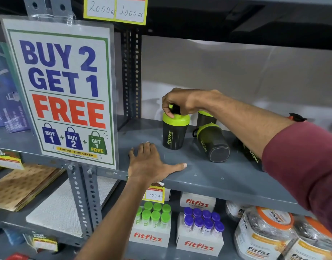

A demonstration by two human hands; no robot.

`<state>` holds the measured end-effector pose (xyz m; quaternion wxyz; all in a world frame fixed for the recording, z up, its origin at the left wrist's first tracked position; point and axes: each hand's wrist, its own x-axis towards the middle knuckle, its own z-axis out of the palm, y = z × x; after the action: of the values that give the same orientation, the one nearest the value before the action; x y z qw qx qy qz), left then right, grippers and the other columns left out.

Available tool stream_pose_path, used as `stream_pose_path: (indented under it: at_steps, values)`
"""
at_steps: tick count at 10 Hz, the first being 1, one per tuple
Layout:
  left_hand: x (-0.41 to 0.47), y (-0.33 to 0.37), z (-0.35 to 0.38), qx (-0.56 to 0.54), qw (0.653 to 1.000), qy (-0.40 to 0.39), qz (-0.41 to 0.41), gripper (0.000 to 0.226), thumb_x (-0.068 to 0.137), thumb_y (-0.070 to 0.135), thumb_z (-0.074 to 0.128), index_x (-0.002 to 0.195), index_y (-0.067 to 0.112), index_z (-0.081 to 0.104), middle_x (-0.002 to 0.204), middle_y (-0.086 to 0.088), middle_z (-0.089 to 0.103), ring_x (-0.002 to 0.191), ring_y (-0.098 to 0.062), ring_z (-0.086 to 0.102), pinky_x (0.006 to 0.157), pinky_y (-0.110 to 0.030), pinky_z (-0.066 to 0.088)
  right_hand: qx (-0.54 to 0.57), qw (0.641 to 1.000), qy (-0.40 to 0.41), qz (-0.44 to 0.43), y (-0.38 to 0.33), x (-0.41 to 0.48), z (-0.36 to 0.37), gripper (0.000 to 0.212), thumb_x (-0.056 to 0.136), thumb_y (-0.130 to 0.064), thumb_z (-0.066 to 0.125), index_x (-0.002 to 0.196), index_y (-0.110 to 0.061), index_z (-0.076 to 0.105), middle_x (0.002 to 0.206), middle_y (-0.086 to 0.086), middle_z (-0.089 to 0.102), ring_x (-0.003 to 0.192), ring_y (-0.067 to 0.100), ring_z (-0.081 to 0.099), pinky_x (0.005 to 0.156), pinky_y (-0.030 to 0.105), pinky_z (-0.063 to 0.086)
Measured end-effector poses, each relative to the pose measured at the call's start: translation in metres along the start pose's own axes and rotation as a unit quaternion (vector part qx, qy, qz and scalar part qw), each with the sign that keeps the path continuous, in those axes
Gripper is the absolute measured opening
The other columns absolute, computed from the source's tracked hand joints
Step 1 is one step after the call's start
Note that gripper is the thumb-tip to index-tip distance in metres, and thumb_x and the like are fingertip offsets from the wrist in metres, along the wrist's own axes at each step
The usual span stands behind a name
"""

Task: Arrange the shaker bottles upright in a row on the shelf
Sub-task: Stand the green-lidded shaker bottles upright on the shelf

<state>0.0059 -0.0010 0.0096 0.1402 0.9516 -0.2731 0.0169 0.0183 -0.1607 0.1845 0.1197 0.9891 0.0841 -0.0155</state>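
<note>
A black shaker bottle with a lime-green lid stands upright on the grey metal shelf. My right hand grips its lid from above. A second shaker bottle lies on its side just to the right, base toward me. A third shaker stands behind it, partly hidden by my forearm. Another bottle lies farther right, mostly covered by my sleeve. My left hand rests flat and spread on the shelf's front edge, holding nothing.
A large "Buy 2 Get 1 Free" poster hangs on the left upright post. Below the shelf sit boxes of green-capped tubes and purple-capped tubes, plus orange-lidded jars. An orange-black item sits at the shelf's far right.
</note>
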Motion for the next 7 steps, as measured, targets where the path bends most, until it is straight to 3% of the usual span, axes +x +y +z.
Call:
stream_pose_path:
  at_steps: [1, 3, 4, 5, 6, 7]
  values:
    - [0.001, 0.0, 0.0, 0.002, 1.0, 0.001, -0.001, 0.145, 0.056, 0.105, 0.032, 0.159, 0.005, 0.017, 0.169, -0.011, 0.017, 0.156, -0.027, 0.012, 0.125, -0.056, 0.008, 0.002, 1.0, 0.011, -0.026, 0.001, 0.001, 0.002, 0.047, 0.064, 0.019, 0.044, 0.069, -0.025, 0.061, 0.087, -0.012, 0.052, 0.088, 0.031, 0.06, 0.07, 0.05, 0.058]
    - [0.002, -0.001, 0.001, 0.001, 1.0, 0.002, 0.001, 0.144, 0.056, 0.105, 0.032, 0.159, 0.005, 0.017, 0.169, -0.011, 0.017, 0.156, -0.028, 0.013, 0.125, -0.056, 0.009, 0.04, 0.998, 0.031, -0.034, 0.004, -0.003, 0.006, 0.05, 0.056, 0.023, 0.04, 0.071, -0.019, 0.063, 0.085, -0.013, 0.052, 0.085, 0.021, 0.052, 0.066, 0.032, 0.046]
    - [0.004, -0.001, 0.001, -0.003, 1.0, 0.006, -0.002, 0.144, 0.056, 0.105, 0.033, 0.159, 0.005, 0.018, 0.168, -0.011, 0.018, 0.156, -0.028, 0.013, 0.125, -0.056, 0.009, 0.076, 0.995, 0.04, -0.047, 0.005, -0.006, 0.012, 0.056, 0.054, 0.023, 0.042, 0.074, -0.024, 0.064, 0.094, -0.008, 0.056, 0.093, 0.019, 0.052, 0.074, 0.034, 0.048]
    - [0.002, -0.001, 0.002, -0.006, 1.0, 0.011, -0.003, 0.145, 0.055, 0.106, 0.033, 0.158, 0.005, 0.021, 0.167, -0.012, 0.021, 0.155, -0.029, 0.016, 0.125, -0.056, 0.011, 0.089, 0.989, 0.103, -0.064, 0.008, -0.019, 0.011, 0.054, 0.06, 0.02, 0.049, 0.084, -0.025, 0.068, 0.105, -0.002, 0.059, 0.102, 0.019, 0.053, 0.083, 0.035, 0.047]
    - [0.001, -0.001, 0.004, -0.007, 0.999, 0.038, 0.011, 0.135, 0.055, 0.105, 0.034, 0.148, 0.007, 0.038, 0.155, -0.012, 0.036, 0.147, -0.033, 0.03, 0.122, -0.055, 0.02, 0.149, 0.943, 0.295, 0.036, 0.015, -0.051, 0.013, 0.043, 0.069, 0.012, 0.052, 0.092, -0.02, 0.069, 0.105, 0.003, 0.057, 0.103, 0.017, 0.054, 0.085, 0.036, 0.049]
    - [-0.002, -0.001, 0.007, 0.0, 0.997, 0.071, 0.024, 0.12, 0.059, 0.101, 0.039, 0.138, 0.011, 0.048, 0.14, -0.01, 0.045, 0.137, -0.033, 0.039, 0.117, -0.051, 0.03, 0.143, 0.892, 0.387, 0.187, 0.018, -0.071, 0.026, 0.022, 0.084, -0.006, 0.056, 0.1, -0.017, 0.067, 0.106, 0.006, 0.057, 0.1, 0.021, 0.057, 0.081, 0.039, 0.053]
